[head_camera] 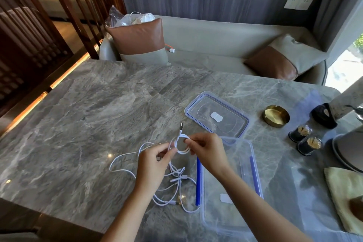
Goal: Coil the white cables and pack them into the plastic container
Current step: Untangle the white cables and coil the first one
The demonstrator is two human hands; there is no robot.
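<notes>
Coiling step in hand, to judge by the grip: pinching a small white cable coil (183,144) between thumb and fingers of the right hand (204,153), with the left hand (155,163) pinching the same cable just beside the loops, as if feeding slack. Held above the marble table (88,120), with the USB plug (181,126) sticking up past the loops. Trailing down from the left hand to a loose tangle of white cables (177,180) on the table, just beside the left wall of the open plastic container (218,218). Nothing coiled seen inside yet, with the lid (216,116) lying flat just behind. Next, probably: draw in the remaining slack, lay further loops of like size, keep the pinch firm against springing open, then lower into the container.
</notes>
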